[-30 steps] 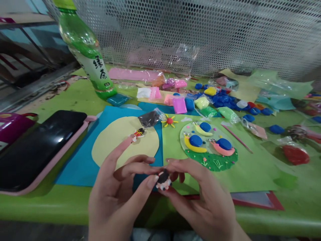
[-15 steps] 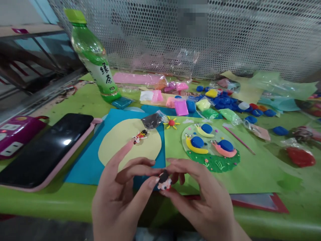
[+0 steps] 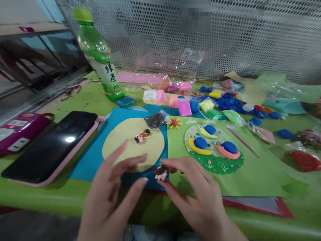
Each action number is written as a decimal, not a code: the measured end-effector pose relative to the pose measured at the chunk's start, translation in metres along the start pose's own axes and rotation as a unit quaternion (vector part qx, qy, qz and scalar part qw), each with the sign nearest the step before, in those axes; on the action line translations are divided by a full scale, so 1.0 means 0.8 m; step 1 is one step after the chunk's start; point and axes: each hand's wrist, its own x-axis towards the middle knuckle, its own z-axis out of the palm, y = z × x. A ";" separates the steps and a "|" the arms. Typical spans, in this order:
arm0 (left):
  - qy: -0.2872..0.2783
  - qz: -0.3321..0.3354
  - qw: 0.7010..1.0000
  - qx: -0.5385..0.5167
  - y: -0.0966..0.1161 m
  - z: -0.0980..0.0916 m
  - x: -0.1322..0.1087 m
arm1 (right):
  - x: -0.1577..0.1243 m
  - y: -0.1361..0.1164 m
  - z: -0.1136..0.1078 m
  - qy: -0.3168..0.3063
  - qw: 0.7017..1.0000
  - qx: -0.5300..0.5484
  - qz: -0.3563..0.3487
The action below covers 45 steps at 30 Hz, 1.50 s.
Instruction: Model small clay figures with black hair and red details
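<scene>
My right hand [image 3: 198, 197] pinches a small clay figure [image 3: 161, 174] with black hair and a pale face, between thumb and fingers, just above the near edge of the blue paper [image 3: 87, 157]. My left hand [image 3: 110, 197] is beside it with fingers spread and apart from the figure, holding nothing. Beyond the hands lies a pale yellow paper circle [image 3: 125, 147] carrying a second small clay figure [image 3: 142, 136] in red, black and white. A bag of black clay [image 3: 155, 119] rests at the circle's far edge.
A green tea bottle [image 3: 100, 57] stands at the back left. A black phone in a pink case [image 3: 50, 147] and a purple power strip [image 3: 17, 129] lie left. A clay snail scene [image 3: 213, 147] sits on green paper, with bagged clay pieces [image 3: 220, 103] behind and a mesh screen [image 3: 225, 33].
My left hand has let go of the clay figure and opened, drawing back to the left. My right hand keeps the figure and has moved it slightly forward over the blue paper.
</scene>
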 end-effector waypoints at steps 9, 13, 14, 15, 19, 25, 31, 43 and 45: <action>-0.058 -0.081 0.987 -0.127 0.006 0.018 -0.016 | -0.001 0.000 0.002 -0.018 0.999 -0.029 0.017; -0.051 -0.106 0.982 -0.149 0.014 0.020 -0.017 | -0.003 0.000 0.002 -0.026 0.999 -0.038 0.016; -0.055 -0.094 0.984 -0.139 0.013 0.019 -0.016 | -0.003 0.000 0.002 -0.027 0.999 -0.042 0.015; -0.056 -0.076 0.988 -0.121 0.010 0.017 -0.015 | -0.003 0.000 0.002 -0.029 0.998 -0.047 0.013; -0.021 0.058 0.995 0.075 -0.007 0.000 -0.006 | -0.002 0.005 0.007 -0.052 0.996 -0.078 0.003; 0.019 0.091 0.975 0.200 -0.019 -0.011 0.002 | -0.001 0.007 0.010 -0.082 0.989 -0.120 -0.006; -0.008 0.128 0.973 0.193 -0.023 -0.003 0.004 | -0.007 0.014 -0.044 -0.067 0.983 -0.168 -0.013; 0.063 0.150 0.938 0.307 0.013 0.061 -0.004 | 0.044 0.040 -0.104 -0.163 0.943 -0.263 -0.122; 0.064 0.151 0.940 0.299 0.009 0.063 -0.003 | 0.051 0.043 -0.102 -0.167 0.941 -0.264 -0.133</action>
